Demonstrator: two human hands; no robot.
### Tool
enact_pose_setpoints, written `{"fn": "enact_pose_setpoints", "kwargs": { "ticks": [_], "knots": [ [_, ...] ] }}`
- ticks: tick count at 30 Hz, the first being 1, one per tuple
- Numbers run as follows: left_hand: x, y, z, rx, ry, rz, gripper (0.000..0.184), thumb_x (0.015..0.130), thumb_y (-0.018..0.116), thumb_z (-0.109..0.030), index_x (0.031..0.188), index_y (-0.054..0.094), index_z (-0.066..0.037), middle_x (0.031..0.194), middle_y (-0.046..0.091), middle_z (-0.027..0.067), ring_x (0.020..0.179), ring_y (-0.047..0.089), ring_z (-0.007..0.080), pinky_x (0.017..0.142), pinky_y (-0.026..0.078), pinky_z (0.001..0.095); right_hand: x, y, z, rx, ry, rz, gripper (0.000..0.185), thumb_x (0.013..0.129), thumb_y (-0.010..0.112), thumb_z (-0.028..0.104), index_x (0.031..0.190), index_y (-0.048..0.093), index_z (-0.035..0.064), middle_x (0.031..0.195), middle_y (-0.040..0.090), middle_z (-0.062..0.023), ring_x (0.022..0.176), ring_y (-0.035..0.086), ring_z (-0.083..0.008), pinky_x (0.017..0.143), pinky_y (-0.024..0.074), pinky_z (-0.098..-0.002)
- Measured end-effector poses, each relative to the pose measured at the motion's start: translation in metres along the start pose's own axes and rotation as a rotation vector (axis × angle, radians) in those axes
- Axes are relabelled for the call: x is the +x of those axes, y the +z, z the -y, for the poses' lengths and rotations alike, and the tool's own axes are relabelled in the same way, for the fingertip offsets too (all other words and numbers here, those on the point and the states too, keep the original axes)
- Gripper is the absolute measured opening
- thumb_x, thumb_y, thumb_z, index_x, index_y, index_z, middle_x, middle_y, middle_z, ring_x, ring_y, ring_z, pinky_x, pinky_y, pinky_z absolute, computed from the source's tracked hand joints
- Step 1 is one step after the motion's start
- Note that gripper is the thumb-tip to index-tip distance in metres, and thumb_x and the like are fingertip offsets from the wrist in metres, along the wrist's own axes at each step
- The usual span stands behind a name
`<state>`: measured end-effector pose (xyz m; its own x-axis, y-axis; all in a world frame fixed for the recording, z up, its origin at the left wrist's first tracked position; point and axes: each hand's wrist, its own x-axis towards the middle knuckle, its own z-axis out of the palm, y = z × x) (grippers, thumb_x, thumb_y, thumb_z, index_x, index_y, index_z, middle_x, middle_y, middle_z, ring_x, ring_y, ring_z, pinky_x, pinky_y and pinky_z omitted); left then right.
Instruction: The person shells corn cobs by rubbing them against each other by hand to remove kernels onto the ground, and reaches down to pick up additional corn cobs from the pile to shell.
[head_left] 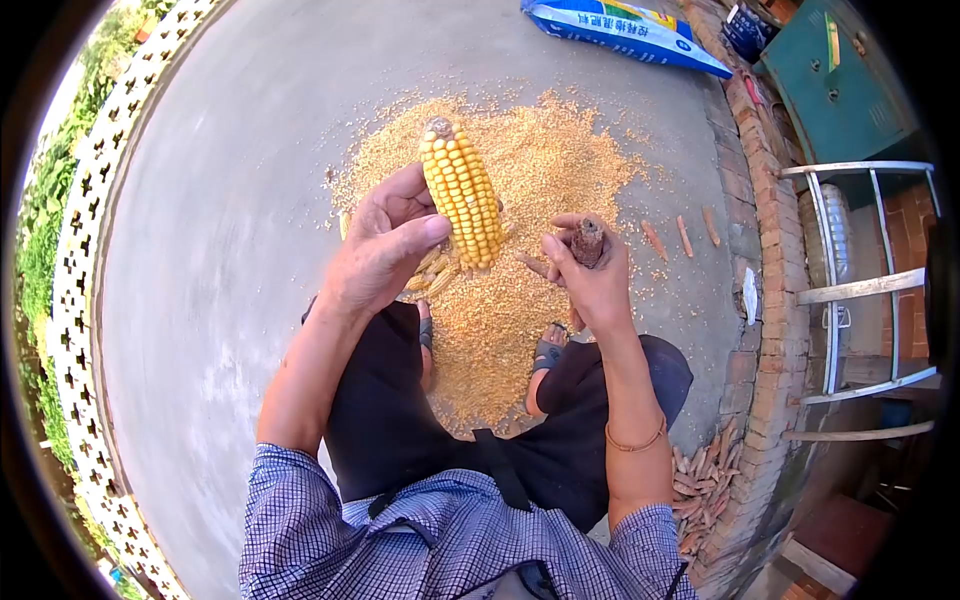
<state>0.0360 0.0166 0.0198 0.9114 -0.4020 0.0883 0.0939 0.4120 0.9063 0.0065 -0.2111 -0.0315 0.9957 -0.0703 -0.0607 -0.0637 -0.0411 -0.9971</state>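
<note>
My left hand [392,235] grips a yellow corn cob [462,196], full of kernels, upright between thumb and fingers. In my right hand [592,270] is a bare reddish-brown corncob [588,243], held end-up with the fingers closed round it. The two hands are apart, with the cobs not touching. Below them spreads a wide heap of loose corn kernels [540,150] on the concrete. Several unshelled ears [432,272] lie on the heap under my left hand, partly hidden by it.
Several bare cobs [684,236] lie right of the heap, and a pile of them [706,480] sits by the brick edging [780,250]. A blue and white sack [625,38] lies at the top. A metal rail frame [860,285] and green cabinet [838,80] stand to the right.
</note>
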Motion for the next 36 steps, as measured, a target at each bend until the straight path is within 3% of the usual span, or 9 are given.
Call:
{"fn": "enact_pose_setpoints", "kwargs": {
  "ticks": [2,6,10,12,15,25,29,32,36],
  "knots": [
    [0.006,0.018,0.005,0.005,0.013,0.009,0.065,0.078,0.075,-0.025,0.130,0.048,0.004,0.121,0.061,0.0198,0.113,0.061,0.0276,0.103,0.044,0.0416,-0.003,-0.007,0.000,0.289,0.080,0.141,0.028,0.092,0.067,0.019,0.109,0.060,-0.0011,0.083,0.066,-0.0071,0.068,0.064,-0.0121,0.055,0.0497,-0.0230],
    [0.013,0.033,0.015,-0.009,0.010,0.034,0.061,0.079,0.074,-0.019,0.129,0.049,0.005,0.125,0.060,0.0204,0.115,0.060,0.0273,0.105,0.043,0.0419,-0.010,-0.008,0.013,0.587,0.107,0.347,0.031,0.100,0.053,0.021,0.123,0.053,-0.0007,0.101,0.067,-0.0187,0.079,0.069,-0.0215,0.061,0.0563,-0.0284],
    [0.011,0.036,0.028,-0.080,0.036,-0.014,0.059,0.078,0.075,-0.016,0.127,0.049,0.005,0.127,0.058,0.0227,0.116,0.060,0.0284,0.106,0.042,0.0428,-0.015,-0.006,0.020,0.811,0.099,0.316,0.029,0.097,0.056,0.013,0.122,0.054,-0.0021,0.099,0.068,-0.0143,0.082,0.069,-0.0233,0.065,0.0565,-0.0292],
    [0.008,0.030,0.035,-0.089,0.034,-0.064,0.061,0.077,0.076,-0.014,0.129,0.048,0.005,0.127,0.057,0.0232,0.117,0.058,0.0297,0.107,0.041,0.0451,-0.015,-0.006,0.018,0.757,0.037,0.281,0.029,0.096,0.058,0.010,0.122,0.055,-0.0022,0.098,0.068,-0.0134,0.083,0.069,-0.0222,0.065,0.0564,-0.0294],
    [0.006,0.023,0.034,-0.226,0.018,-0.003,0.055,0.081,0.072,-0.003,0.129,0.047,0.003,0.126,0.059,0.0177,0.116,0.058,0.0242,0.104,0.045,0.0396,-0.013,-0.005,0.016,0.688,-0.036,0.249,0.031,0.092,0.062,0.006,0.121,0.056,-0.0021,0.096,0.068,-0.0111,0.081,0.068,-0.0194,0.066,0.0565,-0.0291],
    [-0.002,0.017,0.033,-0.304,-0.038,-0.018,0.059,0.085,0.072,-0.018,0.131,0.044,0.006,0.119,0.060,0.0186,0.112,0.061,0.0267,0.099,0.050,0.0446,-0.015,0.002,0.017,0.502,-0.146,0.233,0.039,0.084,0.072,0.006,0.120,0.059,-0.0003,0.091,0.068,-0.0059,0.073,0.064,-0.0079,0.041,0.0467,-0.0163],
    [-0.002,0.018,0.030,-0.303,-0.042,-0.050,0.063,0.082,0.076,-0.017,0.131,0.043,0.005,0.120,0.061,0.0191,0.112,0.061,0.0266,0.100,0.049,0.0424,-0.017,0.001,0.021,0.588,-0.087,0.244,0.039,0.083,0.073,0.006,0.119,0.059,-0.0004,0.091,0.067,-0.0064,0.071,0.064,-0.0095,0.043,0.0485,-0.0175],
    [-0.001,0.020,0.028,-0.159,-0.013,-0.045,0.072,0.076,0.081,-0.024,0.131,0.044,0.003,0.126,0.057,0.0261,0.116,0.059,0.0321,0.101,0.047,0.0469,-0.017,0.002,0.019,0.644,-0.070,0.243,0.037,0.083,0.073,0.006,0.117,0.059,-0.0003,0.089,0.066,-0.0065,0.070,0.064,-0.0105,0.045,0.0492,-0.0181],
    [0.000,0.022,0.024,-0.169,-0.008,-0.014,0.072,0.071,0.084,-0.019,0.129,0.046,0.001,0.123,0.059,0.0258,0.113,0.061,0.0322,0.101,0.048,0.0459,-0.018,-0.002,0.021,0.565,-0.094,0.247,0.035,0.083,0.073,0.005,0.115,0.059,-0.0002,0.086,0.065,-0.0059,0.069,0.064,-0.0105,0.046,0.0497,-0.0179]
  ]
}}
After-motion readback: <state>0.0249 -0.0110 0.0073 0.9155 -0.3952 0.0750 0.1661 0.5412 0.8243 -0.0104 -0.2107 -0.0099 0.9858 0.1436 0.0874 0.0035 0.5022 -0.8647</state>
